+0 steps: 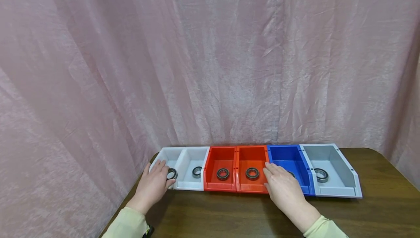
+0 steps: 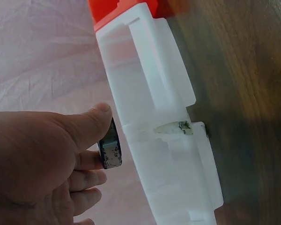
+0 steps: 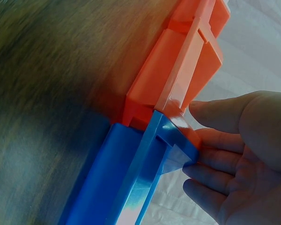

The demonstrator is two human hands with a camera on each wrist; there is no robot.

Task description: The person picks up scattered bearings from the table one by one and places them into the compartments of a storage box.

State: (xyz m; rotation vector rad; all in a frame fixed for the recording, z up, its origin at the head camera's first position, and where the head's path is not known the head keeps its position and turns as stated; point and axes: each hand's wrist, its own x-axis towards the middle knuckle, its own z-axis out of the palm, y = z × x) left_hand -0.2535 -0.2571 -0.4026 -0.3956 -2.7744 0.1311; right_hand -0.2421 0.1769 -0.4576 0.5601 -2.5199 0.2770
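My left hand [image 1: 153,182] is above the leftmost white bin. A dark-edged ball bearing [image 2: 111,150] is pinched between its thumb and a finger, over the bin in the left wrist view. My right hand [image 1: 284,187] hovers with loosely extended fingers near the wall between the orange bin [image 1: 241,187] and the blue bin [image 1: 308,190]. Nothing shows in its grasp in the right wrist view; whether its fingertips touch the wall I cannot tell. Another bearing [image 1: 291,173] lies in the blue bin, mostly hidden by this hand.
Bins stand side by side in a row: white, red [image 1: 210,185], orange, blue and grey [image 1: 356,185]. Single bearings lie in the second white, red, orange and grey bins. The brown wooden table [image 1: 210,212] extends in front; a pink curtain [image 1: 229,66] hangs behind.
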